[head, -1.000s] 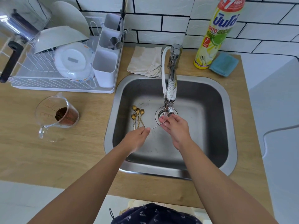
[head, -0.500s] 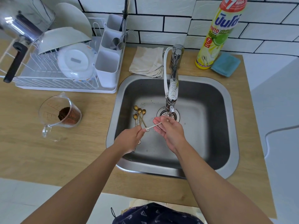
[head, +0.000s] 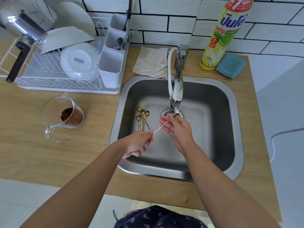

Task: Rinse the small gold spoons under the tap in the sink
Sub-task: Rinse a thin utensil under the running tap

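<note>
Your left hand (head: pixel 138 143) is closed in a pinch on the handle end of one slim, pale-looking spoon (head: pixel 160 127), which reaches across to your right hand (head: pixel 176 129). That hand lies open, fingers relaxed, cupped under the spoon's bowl end right below the chrome tap spout (head: pixel 176 111). Glare washes out the held spoon's colour, and whether water is running cannot be told for certain.

The other small gold spoons (head: pixel 142 118) lie in a loose bunch on the floor of the stainless steel sink (head: pixel 213 129), left of the round drain (head: pixel 164 112) and well apart from your hands. By my count about five wait there, so the rinsing looks only begun.

Risks from here:
- The pinch sits at the very tip of a thin, wet handle. If the stream pushes on the bowl, the spoon may twist out and drop near the drain.
- Your right hand only supports and does not hold, so it will not catch a slip.
- Dark specks dot the sink floor. A rinsed spoon laid back there would likely pick up dirt again. The white wire dish rack (head: pixel 57 76) on the wooden worktop (head: pixel 41 155) seems the safer place.
- The clear measuring jug of brown powder (head: pixel 64 117) stands near the sink edge, where splashes or a swinging elbow could reach it.
</note>
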`<state>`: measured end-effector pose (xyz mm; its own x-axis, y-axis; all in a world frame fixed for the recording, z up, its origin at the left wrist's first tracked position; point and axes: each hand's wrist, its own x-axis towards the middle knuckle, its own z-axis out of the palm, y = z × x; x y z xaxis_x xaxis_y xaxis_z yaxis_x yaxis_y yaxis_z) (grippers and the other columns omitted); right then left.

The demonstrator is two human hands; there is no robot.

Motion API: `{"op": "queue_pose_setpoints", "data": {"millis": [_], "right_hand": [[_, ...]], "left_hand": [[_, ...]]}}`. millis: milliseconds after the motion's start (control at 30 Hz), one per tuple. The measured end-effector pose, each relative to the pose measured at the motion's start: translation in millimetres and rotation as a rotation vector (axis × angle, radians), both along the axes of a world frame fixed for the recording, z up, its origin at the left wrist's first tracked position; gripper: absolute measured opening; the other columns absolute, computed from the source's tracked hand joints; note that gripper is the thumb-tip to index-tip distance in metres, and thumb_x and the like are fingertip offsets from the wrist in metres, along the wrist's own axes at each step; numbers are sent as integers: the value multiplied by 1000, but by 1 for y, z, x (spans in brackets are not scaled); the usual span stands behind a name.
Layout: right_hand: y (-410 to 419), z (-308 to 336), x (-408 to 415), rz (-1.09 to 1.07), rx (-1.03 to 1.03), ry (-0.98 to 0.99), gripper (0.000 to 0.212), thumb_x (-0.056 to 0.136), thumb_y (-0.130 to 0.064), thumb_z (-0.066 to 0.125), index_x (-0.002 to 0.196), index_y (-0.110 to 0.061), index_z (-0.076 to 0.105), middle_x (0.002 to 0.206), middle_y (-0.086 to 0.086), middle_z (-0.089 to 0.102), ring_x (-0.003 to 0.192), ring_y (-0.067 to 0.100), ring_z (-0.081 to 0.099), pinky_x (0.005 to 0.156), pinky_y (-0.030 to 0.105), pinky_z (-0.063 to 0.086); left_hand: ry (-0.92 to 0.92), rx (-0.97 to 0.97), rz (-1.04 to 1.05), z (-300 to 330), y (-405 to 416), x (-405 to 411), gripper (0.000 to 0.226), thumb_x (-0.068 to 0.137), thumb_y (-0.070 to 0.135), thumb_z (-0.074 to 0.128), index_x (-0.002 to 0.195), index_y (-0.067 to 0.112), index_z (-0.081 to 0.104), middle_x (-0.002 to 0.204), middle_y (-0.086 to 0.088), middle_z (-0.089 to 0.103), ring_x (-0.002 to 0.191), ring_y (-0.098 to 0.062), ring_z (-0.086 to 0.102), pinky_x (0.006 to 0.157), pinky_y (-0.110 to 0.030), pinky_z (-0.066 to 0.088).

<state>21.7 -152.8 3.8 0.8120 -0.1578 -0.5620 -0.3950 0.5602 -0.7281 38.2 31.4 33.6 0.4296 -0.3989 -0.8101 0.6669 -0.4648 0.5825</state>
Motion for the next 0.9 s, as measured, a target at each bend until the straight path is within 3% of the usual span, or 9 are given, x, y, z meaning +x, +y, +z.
{"op": "queue_pose_setpoints", "data": {"millis": [167,267,400,533,600,700,800,900], "right_hand": [[4,1,-7,350,-22,28,15,101,-16,64,113,-9,68,105,3,81,98,17,77,77,31,63],[-4,0,-6,215,-19,9,11,103,-16,60,109,-9,67,103,4,81,103,20,76,83,29,61],[-15,-2,-7,87,110,22,18,107,-21,53,110,-8,65,104,9,80,99,23,77,75,30,62],[-9,-4,-8,-85,244,26,17,110,-16,44,106,-8,59,88,12,78,67,17,73,62,31,60],[-15,-4,-5,-200,233,28,16,110,-15,41,104,-11,56,80,10,75,50,10,58,50,26,53],[-33,-3,-6,-272,186,31,16,111,-18,41,105,-13,55,76,5,75,41,6,39,42,20,40],[-38,-2,-10,-254,154,46,17,111,-19,41,108,-15,57,80,4,77,40,6,31,38,18,28],[-35,-5,-11,-234,152,59,19,111,-20,41,109,-17,60,85,4,78,39,6,27,37,18,23]], "left_hand": [[5,-116,50,6,-9,2,17,105,30,41,108,14,47,65,3,39,53,-10,25,45,-22,20],[-63,-145,55,8,-18,-1,11,104,17,41,103,9,49,70,-2,48,54,-11,32,50,-23,26],[-153,-114,-79,5,-25,-9,26,107,24,38,99,6,55,65,-2,49,51,-11,36,48,-23,31],[-159,-109,-95,-8,-48,-14,35,105,35,44,94,6,60,62,-4,52,46,-10,37,43,-22,31],[-215,-27,-183,-18,-50,-10,47,100,50,48,94,7,65,66,-2,60,50,-11,45,46,-23,37],[-396,253,-260,-38,-42,5,53,98,60,41,98,13,65,85,-2,69,75,-17,60,68,-31,49],[-696,539,-174,-62,-36,25,33,104,39,43,101,9,57,103,-14,66,87,-22,59,75,-35,48],[-781,711,-191,-81,-33,45,26,101,19,49,122,4,53,126,-20,55,108,-31,57,89,-40,49]]}}
